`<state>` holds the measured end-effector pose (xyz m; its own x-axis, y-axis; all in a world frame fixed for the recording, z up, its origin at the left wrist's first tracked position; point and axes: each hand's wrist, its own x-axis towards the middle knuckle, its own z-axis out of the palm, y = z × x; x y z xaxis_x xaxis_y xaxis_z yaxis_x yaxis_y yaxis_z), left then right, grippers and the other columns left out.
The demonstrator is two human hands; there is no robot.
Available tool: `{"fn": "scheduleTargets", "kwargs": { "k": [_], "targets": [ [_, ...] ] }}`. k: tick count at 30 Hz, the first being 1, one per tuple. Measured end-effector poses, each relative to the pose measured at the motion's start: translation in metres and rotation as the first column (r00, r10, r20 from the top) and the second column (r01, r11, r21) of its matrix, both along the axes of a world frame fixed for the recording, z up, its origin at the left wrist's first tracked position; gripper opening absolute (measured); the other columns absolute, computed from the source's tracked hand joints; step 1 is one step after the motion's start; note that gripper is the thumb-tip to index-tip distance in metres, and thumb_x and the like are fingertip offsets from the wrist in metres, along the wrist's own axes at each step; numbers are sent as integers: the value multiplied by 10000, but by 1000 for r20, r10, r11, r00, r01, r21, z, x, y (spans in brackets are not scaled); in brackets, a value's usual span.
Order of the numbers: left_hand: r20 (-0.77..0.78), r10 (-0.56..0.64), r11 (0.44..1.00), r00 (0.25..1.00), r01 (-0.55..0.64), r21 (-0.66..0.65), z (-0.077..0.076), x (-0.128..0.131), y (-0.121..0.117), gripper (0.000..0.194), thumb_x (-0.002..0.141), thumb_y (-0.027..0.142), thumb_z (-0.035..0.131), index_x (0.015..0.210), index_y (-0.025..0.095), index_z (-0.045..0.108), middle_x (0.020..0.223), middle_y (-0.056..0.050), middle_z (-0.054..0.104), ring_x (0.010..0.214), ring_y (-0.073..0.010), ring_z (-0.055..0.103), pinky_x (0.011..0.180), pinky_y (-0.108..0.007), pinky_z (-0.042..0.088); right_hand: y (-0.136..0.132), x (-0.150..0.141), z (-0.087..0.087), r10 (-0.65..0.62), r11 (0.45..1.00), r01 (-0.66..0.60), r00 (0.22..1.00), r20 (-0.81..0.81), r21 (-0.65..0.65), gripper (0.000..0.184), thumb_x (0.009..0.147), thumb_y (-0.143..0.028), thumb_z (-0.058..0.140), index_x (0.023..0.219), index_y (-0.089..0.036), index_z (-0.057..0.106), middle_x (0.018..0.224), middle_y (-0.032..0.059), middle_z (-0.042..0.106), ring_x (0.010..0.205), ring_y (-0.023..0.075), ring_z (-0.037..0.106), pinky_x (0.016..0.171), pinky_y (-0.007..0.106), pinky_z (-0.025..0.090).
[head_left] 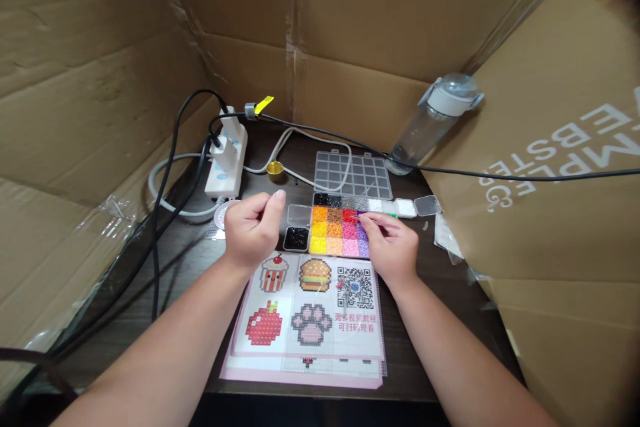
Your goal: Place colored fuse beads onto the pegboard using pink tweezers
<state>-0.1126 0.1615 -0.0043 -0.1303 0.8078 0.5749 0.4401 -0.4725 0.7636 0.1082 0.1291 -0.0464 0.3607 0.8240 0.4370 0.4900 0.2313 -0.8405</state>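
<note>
My right hand (393,243) pinches a pair of thin pinkish tweezers (383,221), tips over the red beads (349,215) in a divided bead box (320,255). Its compartments hold small beads in black, grey, white, orange, yellow, pink and purple. My left hand (255,227) is closed in a fist left of the box, thumb uppermost; whatever it may hold is hidden. Between the fist and the box sits a small open case of black beads (297,239), its clear lid raised. Below lies a pattern sheet (290,300) showing a cupcake, burger, apple and paw, with a clear pegboard over it.
A clear compartment lid (353,173) lies behind the bead box. A gold cup (275,171) and a white power strip (227,163) stand left. The water bottle (430,123) leans at right. A black cable (320,130) crosses the back. Cardboard walls (345,87) enclose the dark table.
</note>
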Motion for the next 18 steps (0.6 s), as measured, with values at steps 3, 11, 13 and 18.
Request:
{"fn": "scheduleTargets", "kwargs": {
  "k": [3,11,13,18],
  "targets": [
    [5,-8,1000,1000,8,2,1,0,0,494,855,285,578,470,170,289,442,49,245,424,-58,243,406,-260,209,-1,1,-1,-10,1000,10,1000,-2,5,133,805,-290,676,790,-183,755,809,59,766,746,182,721,721,319,597],
    [8,2,1000,1000,-2,-8,1,1,-1,492,859,294,576,469,171,303,444,49,252,428,-62,248,412,-264,208,0,3,-3,-15,1000,15,1000,4,-1,129,802,-278,681,780,-175,755,791,57,763,731,177,717,712,313,590],
    [10,0,1000,1000,0,-10,0,1,-1,494,857,294,579,467,172,300,442,49,252,428,-63,248,413,-267,208,-1,3,-2,-15,1000,15,1000,3,-5,126,802,-273,679,778,-175,755,786,56,764,726,176,717,706,309,590],
    [8,0,1000,1000,0,-14,1,2,-2,497,858,296,577,466,172,299,440,49,254,429,-62,249,415,-268,209,-1,4,-1,-20,1000,20,1000,11,-3,126,798,-270,680,777,-171,755,788,59,766,726,176,719,710,305,590]
  ]
}}
